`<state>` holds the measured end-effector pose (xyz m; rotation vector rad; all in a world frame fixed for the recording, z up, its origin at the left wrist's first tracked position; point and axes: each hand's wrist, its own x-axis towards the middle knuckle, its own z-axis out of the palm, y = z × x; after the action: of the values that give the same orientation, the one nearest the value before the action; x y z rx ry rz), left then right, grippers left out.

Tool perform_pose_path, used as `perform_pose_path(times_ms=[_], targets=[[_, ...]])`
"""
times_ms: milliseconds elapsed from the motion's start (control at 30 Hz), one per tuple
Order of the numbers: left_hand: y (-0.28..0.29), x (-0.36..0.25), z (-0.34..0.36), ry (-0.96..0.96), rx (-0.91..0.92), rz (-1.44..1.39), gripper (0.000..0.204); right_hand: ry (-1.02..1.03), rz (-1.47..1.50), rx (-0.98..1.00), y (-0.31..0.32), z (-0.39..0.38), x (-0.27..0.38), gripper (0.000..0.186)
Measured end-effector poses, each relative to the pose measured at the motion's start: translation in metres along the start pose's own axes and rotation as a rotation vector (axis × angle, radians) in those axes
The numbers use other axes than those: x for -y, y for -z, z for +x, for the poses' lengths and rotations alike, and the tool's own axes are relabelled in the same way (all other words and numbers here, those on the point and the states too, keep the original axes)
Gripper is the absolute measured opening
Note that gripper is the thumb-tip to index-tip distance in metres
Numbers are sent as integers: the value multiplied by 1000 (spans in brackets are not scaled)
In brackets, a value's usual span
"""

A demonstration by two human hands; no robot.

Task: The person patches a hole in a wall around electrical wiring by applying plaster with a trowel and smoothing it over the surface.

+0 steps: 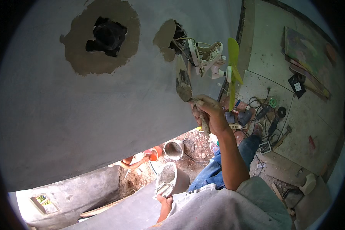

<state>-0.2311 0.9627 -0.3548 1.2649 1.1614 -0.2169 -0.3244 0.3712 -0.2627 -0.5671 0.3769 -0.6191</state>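
My right hand (209,115) is closed round the handle of a trowel (183,80) crusted with mortar. The blade points up along the grey wall (103,103). Its tip is by the lower edge of a small ragged hole (178,36), where wires come out beside a brown mortar patch (165,34). Just right of the blade, a small fan (212,59) with yellow-green blades hangs at the wall. Low in the view, my left hand (165,202) grips a pale bucket (182,181) at its near side. Grey mortar and a pale flat piece show inside; the fingertips are partly hidden.
Fresh brown mortar (78,46) rings a larger dark hole (109,36). Below, another person's arm (132,165) is near an orange bucket (156,153). A second pale bucket (174,149) stands on rubble. Tools and cables (266,115) lie at right, with stacked boards (308,55) farther off.
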Motion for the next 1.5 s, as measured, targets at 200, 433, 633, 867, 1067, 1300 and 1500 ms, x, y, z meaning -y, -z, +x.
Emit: perform_pose_path(times_ms=[200,433,633,867,1067,1300,1500], targets=[[4,1,2,-2,-3,1,51,500,-687,-411,-3,23,-27,21],[8,2,1,-8,-12,6,51,643,-834,-519,-5,39,-25,19],[11,1,4,-5,-13,7,51,623,-848,-507,-12,28,-36,20],[17,-3,8,-17,-10,13,51,535,-829,-542,-26,29,-28,22],[18,-4,11,-15,-5,18,51,513,-839,-596,-35,34,-27,19],[16,-4,13,-14,9,24,51,458,-922,-589,-35,25,-45,24],[15,-7,15,-19,23,16,52,226,-679,-450,-35,-6,-33,26]])
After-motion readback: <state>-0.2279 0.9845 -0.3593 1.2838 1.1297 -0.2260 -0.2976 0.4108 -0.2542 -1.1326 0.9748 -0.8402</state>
